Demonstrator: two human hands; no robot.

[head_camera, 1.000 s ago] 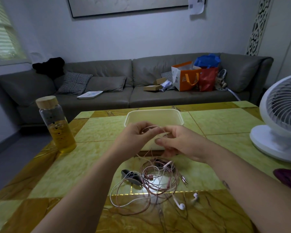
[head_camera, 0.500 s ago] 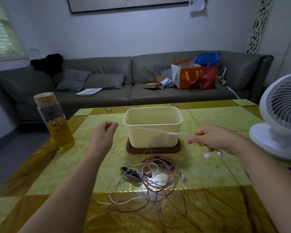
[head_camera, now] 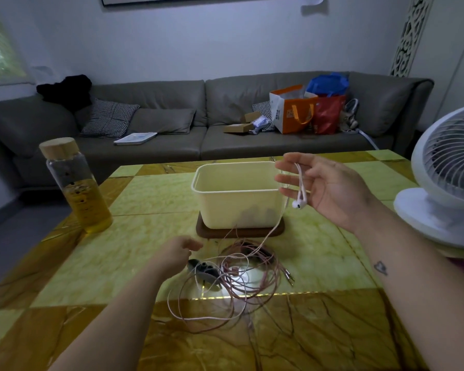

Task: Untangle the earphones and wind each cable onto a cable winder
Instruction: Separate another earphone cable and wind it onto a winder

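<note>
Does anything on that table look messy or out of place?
Yes: the earphone cables lie in a tangled heap in front of the cream tub, loops crossing each other and a dark cable winder. One of them runs up to the right hand, its earbuds dangling. Nothing looks spilled; the bottle stands upright.

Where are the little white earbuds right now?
In the head view, the white earbuds dangle from the raised right hand, just right of the cream tub, with their cable trailing down to the tangle on the table.
</note>
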